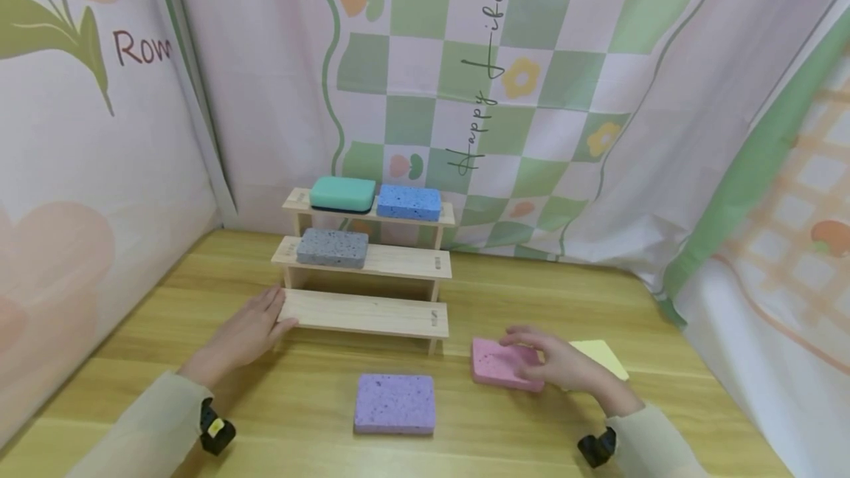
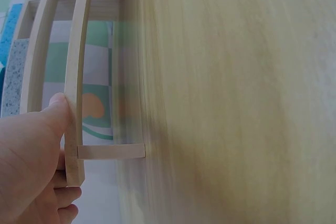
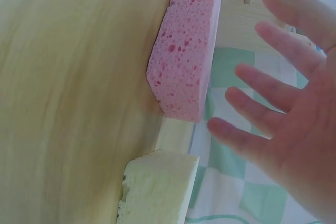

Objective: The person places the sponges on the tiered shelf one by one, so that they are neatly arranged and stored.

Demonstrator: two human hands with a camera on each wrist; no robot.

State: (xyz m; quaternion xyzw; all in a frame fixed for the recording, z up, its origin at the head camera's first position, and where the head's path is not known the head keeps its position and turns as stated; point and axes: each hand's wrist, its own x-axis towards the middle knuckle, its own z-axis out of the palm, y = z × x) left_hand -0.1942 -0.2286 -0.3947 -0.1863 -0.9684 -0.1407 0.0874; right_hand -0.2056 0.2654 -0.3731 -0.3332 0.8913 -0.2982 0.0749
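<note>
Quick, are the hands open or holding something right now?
Left hand: holding the wooden shelf at the left end of its lowest step.
Right hand: open over the pink sponge, not gripping it.

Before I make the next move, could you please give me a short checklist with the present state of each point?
1. Rack held: ok, the left hand grips the bottom step at its left end.
2. Pink sponge in grip: not ok, the right hand is open over it.
3. Yellow sponge apart from the pink: ok, a gap shows.
4. Gray sponge on the middle step: ok, lying flat.
5. Pink sponge dry: cannot tell.
</note>
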